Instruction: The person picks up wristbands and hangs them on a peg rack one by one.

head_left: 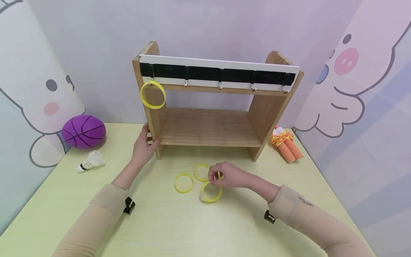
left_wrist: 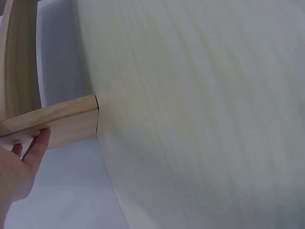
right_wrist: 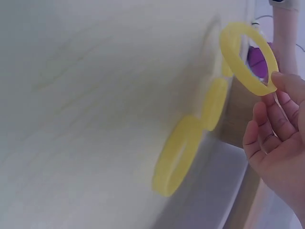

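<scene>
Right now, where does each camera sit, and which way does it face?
Head: on the head, facing forward and down at the shelf; left hand, right hand and sleeves show.
Left wrist: on that wrist, looking across the table at the shelf's side panel; left hand at the left edge.
Right wrist: on that wrist, looking along the table at the held ring; right hand at right edge, left forearm above.
Shared: head and right wrist both show the held ring and purple ball.
</scene>
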Motion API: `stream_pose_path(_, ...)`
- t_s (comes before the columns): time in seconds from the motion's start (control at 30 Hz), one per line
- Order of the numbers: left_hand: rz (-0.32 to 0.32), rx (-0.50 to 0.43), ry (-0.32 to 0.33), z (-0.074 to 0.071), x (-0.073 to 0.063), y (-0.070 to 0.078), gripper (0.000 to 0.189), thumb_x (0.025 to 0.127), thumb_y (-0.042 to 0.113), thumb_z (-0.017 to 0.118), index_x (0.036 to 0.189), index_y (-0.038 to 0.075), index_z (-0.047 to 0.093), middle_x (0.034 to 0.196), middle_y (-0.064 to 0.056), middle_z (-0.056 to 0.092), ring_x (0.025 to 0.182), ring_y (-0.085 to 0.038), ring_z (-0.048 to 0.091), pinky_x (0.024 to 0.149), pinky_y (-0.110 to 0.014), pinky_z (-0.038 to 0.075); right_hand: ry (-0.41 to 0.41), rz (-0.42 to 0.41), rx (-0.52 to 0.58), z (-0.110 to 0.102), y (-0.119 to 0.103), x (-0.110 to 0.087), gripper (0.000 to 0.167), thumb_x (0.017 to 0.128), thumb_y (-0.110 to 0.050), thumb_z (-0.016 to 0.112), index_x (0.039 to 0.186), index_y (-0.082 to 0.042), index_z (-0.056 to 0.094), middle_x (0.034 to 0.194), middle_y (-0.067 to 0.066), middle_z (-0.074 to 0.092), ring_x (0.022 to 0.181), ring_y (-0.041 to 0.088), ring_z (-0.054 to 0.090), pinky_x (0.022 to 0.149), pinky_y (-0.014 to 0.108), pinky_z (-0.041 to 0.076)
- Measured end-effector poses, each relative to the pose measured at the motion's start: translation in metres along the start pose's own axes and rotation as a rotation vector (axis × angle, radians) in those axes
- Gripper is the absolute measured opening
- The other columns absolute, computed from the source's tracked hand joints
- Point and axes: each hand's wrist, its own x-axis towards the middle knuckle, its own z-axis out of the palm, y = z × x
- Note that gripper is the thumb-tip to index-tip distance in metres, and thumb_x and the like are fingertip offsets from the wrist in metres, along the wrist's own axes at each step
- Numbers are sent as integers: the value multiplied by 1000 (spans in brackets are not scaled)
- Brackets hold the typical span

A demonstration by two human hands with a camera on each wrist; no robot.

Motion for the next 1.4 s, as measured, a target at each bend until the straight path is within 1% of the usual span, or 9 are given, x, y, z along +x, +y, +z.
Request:
stream_pose_path(0.1, -1, -1, 0, 0, 0, 0, 71, 93, 21, 57, 151, 17, 17, 135, -21, 43, 109, -40, 57, 78, -50, 57, 13, 5, 12, -6, -5, 0, 5, 84, -14, 68, 83, -17, 64, 80, -14, 60, 72, 3, 54, 65, 25, 52)
stream_pose_path(0.3, -8, 1, -4, 0, 0, 0, 71, 93, 22, 57, 151, 17, 17, 136, -21, 42, 110, -40, 57, 79, -50, 56, 81, -56, 19, -20, -15, 1, 8, 84, -13, 70, 83, -19, 65, 81, -14, 62, 68, 4, 54, 60, 21, 51)
stream_pose_path(0.4, -10, 3, -4, 0, 0, 0, 71, 93, 23, 57, 151, 18, 17, 136, -21, 42, 110, -41, 57, 79, -51, 56, 117, -65, 17, -26, -20, 1, 8, 84, -15, 71, 83, -19, 65, 80, -14, 62, 67, 3, 54, 57, 20, 51)
stream_pose_path(0.6, -4, 4, 0, 1, 1, 1, 70, 93, 22, 57, 151, 17, 17, 136, -22, 43, 110, -41, 57, 78, -51, 56, 159, -51, 26, -37, -32, 0, 9, 82, -13, 73, 84, -19, 67, 80, -13, 63, 67, 3, 53, 57, 20, 51)
stream_pose_path(0.73, -1, 3, 1, 0, 1, 0, 70, 93, 22, 57, 151, 17, 17, 136, -22, 43, 110, -41, 57, 78, -51, 56, 197, -29, 21, -47, -41, -1, 6, 83, -18, 73, 87, -18, 68, 79, -11, 62, 68, 5, 53, 59, 20, 51)
stream_pose_path(0.9, 2, -3, 2, 0, 1, 0, 70, 93, 22, 57, 151, 17, 17, 136, -22, 42, 109, -41, 57, 78, -51, 56, 308, -57, 35, -62, -53, -1, 9, 81, -15, 74, 89, -14, 69, 77, -9, 62, 67, 7, 53, 57, 21, 50)
stream_pose_path(1.07, 4, -7, 5, 0, 1, 0, 70, 93, 22, 57, 151, 18, 18, 136, -21, 43, 108, -41, 58, 78, -50, 56, 429, -75, 121, -76, -67, 1, 12, 80, -7, 74, 90, -12, 68, 82, -5, 65, 69, 11, 56, 57, 25, 52)
stream_pose_path(1.23, 4, -5, 4, 0, 0, -1, 70, 93, 24, 57, 151, 18, 18, 136, -21, 43, 108, -40, 58, 78, -50, 57, 530, -38, 242, -89, -79, 6, 12, 81, -5, 73, 91, -7, 67, 87, 2, 66, 74, 15, 59, 62, 24, 54)
stream_pose_path(1.4, 1, -3, 2, 0, 0, 0, 70, 93, 25, 57, 151, 18, 17, 136, -21, 43, 109, -40, 57, 78, -51, 56, 625, -18, 339, -98, -89, 13, 14, 81, -3, 72, 94, -2, 67, 89, 6, 66, 75, 17, 60, 61, 22, 54)
